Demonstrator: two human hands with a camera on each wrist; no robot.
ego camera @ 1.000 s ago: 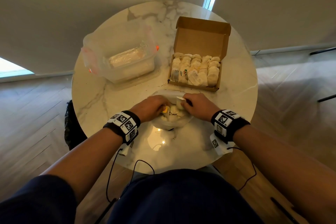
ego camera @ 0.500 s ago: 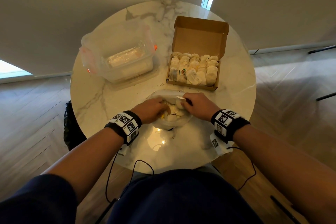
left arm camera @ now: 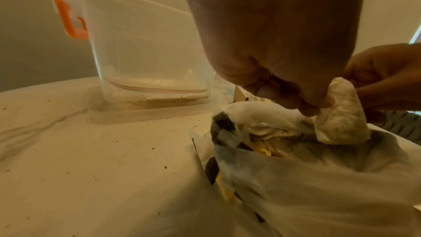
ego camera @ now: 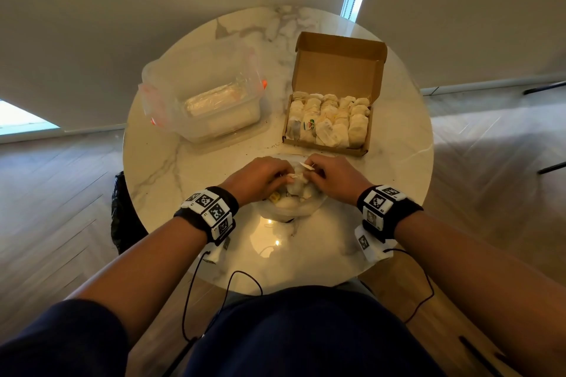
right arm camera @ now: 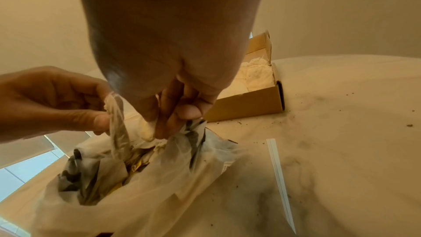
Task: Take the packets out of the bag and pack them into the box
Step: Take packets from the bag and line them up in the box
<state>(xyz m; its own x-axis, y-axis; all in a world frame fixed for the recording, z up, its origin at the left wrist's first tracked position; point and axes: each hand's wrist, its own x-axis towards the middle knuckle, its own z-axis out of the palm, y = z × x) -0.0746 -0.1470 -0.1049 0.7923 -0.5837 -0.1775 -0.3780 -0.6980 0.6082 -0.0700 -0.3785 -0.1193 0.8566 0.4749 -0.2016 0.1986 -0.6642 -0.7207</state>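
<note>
A translucent plastic bag lies open at the table's near edge, with tea-bag packets inside. Both hands meet over its mouth. My left hand pinches one pale packet just above the opening. My right hand pinches another packet, and its fingers touch the bag's rim. Beyond the bag stands the open cardboard box, filled with rows of packets.
A clear plastic container with orange clips stands at the back left. A thin white strip lies right of the bag. Dark crumbs dot the round marble table. Something black sits on the floor at the table's left.
My left hand has come up out of the bag with a packet and moved toward my right hand. Both hands now sit closer together over the bag's mouth.
</note>
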